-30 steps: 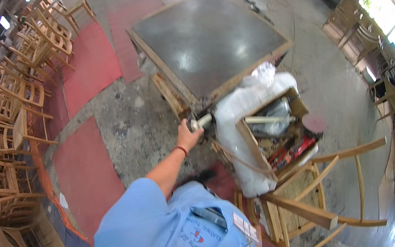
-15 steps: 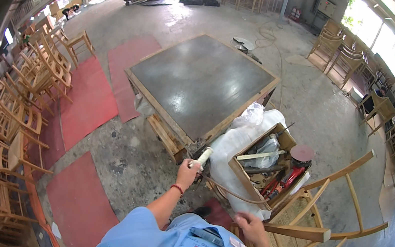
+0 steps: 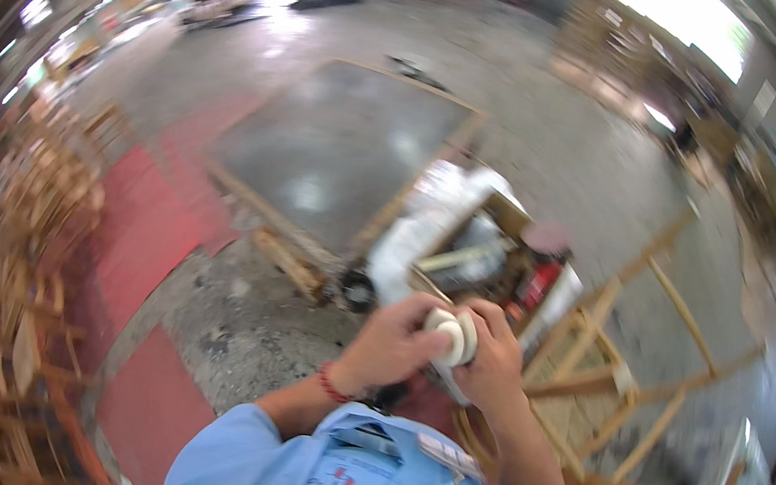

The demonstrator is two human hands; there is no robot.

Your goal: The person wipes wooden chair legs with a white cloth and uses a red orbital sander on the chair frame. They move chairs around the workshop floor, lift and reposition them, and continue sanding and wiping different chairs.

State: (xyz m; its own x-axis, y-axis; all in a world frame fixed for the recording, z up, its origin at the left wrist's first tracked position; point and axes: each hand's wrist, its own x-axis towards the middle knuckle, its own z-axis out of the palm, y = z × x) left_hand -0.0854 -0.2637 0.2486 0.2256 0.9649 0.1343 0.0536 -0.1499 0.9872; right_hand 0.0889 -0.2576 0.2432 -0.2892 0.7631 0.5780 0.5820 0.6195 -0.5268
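Both my hands are together in front of my chest, close to the near side of the tool box (image 3: 549, 227). My left hand (image 3: 394, 340), with a red bead bracelet at the wrist, is closed around a pale cream round piece (image 3: 450, 337). It shows a rounded end and a disc-like rim side by side; blur hides its exact kind. The fingers of my right hand (image 3: 489, 356) curl over the far and right side of the same piece. Beyond my hands, the box holds a red tool (image 3: 539, 282), a pale wooden strip (image 3: 461, 256) and clear plastic.
A low table with a dark grey top (image 3: 341, 152) stands ahead. White wrapped padding (image 3: 393, 255) lies between it and the box. On the right is a tipped wooden chair frame (image 3: 587, 380). Stacked chairs (image 3: 5, 288) line the left, beside red mats (image 3: 156, 374).
My left hand has drawn back from the table corner with the pale piece. My right hand has risen to meet it and grips it too. The view has turned and is blurred.
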